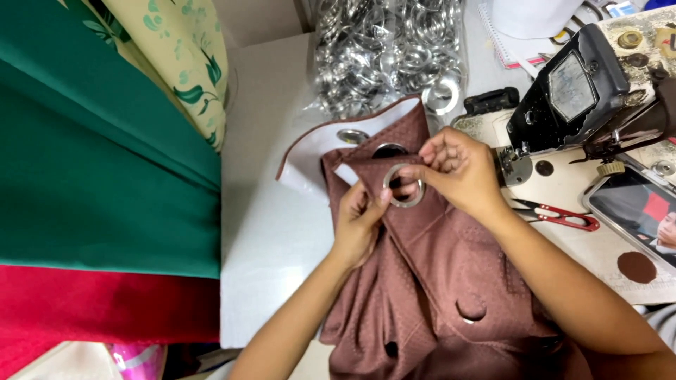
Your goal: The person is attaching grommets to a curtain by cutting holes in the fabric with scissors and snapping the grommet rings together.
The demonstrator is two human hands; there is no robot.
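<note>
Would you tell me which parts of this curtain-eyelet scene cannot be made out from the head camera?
- Metal ring: in the head view, whether it is pressed into the brown curtain fabric or only laid on it is hidden by the left hand and right hand.
- Press machine: cut off by the right edge.
- Bag of rings: cut off by the top edge; glare blurs single rings.
- Red snips: blades partly behind the right wrist.
</note>
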